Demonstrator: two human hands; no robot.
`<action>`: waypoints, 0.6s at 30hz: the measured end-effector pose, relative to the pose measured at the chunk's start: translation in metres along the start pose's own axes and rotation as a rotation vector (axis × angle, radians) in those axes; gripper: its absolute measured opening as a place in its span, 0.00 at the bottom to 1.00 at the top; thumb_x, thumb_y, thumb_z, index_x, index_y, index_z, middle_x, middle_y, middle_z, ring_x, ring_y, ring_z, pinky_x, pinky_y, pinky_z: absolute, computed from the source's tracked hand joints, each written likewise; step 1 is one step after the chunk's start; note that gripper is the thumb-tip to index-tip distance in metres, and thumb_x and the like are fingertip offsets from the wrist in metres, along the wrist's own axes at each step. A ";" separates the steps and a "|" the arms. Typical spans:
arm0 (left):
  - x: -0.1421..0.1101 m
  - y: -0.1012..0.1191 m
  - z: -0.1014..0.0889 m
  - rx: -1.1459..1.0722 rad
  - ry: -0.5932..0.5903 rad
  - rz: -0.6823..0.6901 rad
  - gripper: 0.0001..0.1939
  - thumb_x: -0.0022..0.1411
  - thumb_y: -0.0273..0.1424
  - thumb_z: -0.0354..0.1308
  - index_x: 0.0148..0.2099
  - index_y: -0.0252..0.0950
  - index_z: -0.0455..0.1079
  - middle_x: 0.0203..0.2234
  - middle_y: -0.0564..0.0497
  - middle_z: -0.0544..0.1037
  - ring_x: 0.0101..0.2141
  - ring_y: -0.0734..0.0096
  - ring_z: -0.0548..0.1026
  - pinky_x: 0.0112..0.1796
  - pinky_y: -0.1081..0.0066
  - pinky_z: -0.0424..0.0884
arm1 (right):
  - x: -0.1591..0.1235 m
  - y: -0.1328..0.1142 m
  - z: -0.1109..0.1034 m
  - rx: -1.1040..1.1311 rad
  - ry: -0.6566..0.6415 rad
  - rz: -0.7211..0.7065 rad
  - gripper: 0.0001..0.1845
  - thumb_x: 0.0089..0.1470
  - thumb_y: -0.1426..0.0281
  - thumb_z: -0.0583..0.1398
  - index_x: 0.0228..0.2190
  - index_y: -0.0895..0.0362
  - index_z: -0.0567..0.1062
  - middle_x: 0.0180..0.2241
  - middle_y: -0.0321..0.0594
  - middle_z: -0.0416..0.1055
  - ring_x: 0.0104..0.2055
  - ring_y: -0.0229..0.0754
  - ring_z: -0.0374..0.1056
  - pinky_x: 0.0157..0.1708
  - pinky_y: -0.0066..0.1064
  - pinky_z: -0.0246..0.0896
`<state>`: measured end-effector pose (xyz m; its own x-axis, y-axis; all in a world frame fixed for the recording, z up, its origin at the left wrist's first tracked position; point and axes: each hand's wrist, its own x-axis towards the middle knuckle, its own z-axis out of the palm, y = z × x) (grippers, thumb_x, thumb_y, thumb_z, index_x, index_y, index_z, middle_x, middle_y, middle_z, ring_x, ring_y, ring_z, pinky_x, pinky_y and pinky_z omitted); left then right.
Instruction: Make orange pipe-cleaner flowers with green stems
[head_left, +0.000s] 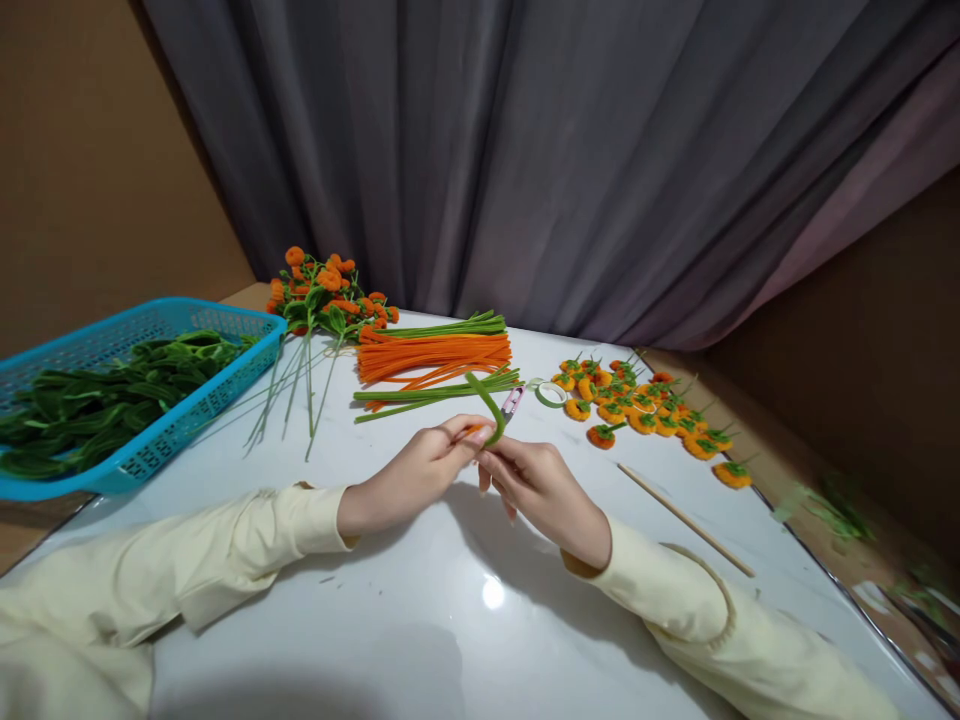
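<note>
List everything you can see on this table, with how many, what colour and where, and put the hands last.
basket: one, blue, left edge of the table, filled with green leaf shapes.
flower stems: one bunch, orange heads on green stalks, far left, beside the basket.
pipe cleaners: one pile, orange with green rows on either side, table centre.
small orange pieces: many, orange with green tops, right of centre.
tape roll: one, pale green, beside the pile.
snips: one, pink handle, just past the hands.
wooden stick: one, tan, right of the hands.
table: one, glossy white.
curtain: grey, behind.
left hand: fingers pinching something orange.
right hand: holding a bent green pipe cleaner.
</note>
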<state>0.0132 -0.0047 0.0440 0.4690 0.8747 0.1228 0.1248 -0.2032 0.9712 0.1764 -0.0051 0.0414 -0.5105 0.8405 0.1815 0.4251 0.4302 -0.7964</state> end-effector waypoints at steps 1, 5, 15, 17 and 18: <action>0.000 -0.002 0.000 0.023 0.010 -0.002 0.15 0.66 0.38 0.43 0.39 0.35 0.66 0.30 0.51 0.71 0.36 0.69 0.69 0.43 0.69 0.64 | 0.000 0.000 0.000 -0.031 0.007 -0.015 0.14 0.60 0.70 0.50 0.23 0.57 0.66 0.18 0.31 0.65 0.13 0.28 0.58 0.18 0.21 0.54; -0.001 -0.010 0.001 0.119 0.053 0.024 0.16 0.67 0.37 0.40 0.41 0.35 0.66 0.32 0.49 0.72 0.37 0.69 0.70 0.44 0.69 0.65 | 0.000 -0.003 0.002 -0.097 0.003 -0.015 0.16 0.61 0.70 0.49 0.22 0.57 0.64 0.14 0.29 0.60 0.13 0.30 0.56 0.20 0.22 0.53; -0.003 -0.012 0.003 0.236 0.077 0.134 0.16 0.66 0.31 0.39 0.49 0.34 0.65 0.42 0.46 0.74 0.49 0.64 0.68 0.49 0.68 0.64 | -0.003 0.008 0.016 -0.461 0.119 -0.201 0.11 0.61 0.72 0.45 0.29 0.57 0.63 0.22 0.37 0.66 0.21 0.36 0.61 0.23 0.27 0.53; -0.003 -0.013 0.003 0.242 0.085 0.154 0.16 0.66 0.30 0.39 0.49 0.34 0.65 0.44 0.46 0.74 0.49 0.65 0.68 0.49 0.69 0.64 | -0.003 0.008 0.018 -0.423 0.132 -0.189 0.11 0.60 0.73 0.45 0.28 0.56 0.63 0.21 0.36 0.65 0.20 0.36 0.60 0.22 0.27 0.53; -0.003 -0.014 0.003 0.247 0.089 0.162 0.16 0.67 0.31 0.39 0.48 0.34 0.64 0.44 0.46 0.74 0.48 0.66 0.70 0.48 0.70 0.64 | -0.002 0.007 0.018 -0.378 0.139 -0.176 0.11 0.59 0.73 0.45 0.27 0.56 0.62 0.20 0.35 0.64 0.20 0.35 0.60 0.22 0.26 0.53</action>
<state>0.0130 -0.0060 0.0290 0.4230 0.8550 0.3002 0.2685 -0.4347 0.8596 0.1670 -0.0098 0.0247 -0.5053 0.7688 0.3920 0.5972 0.6394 -0.4842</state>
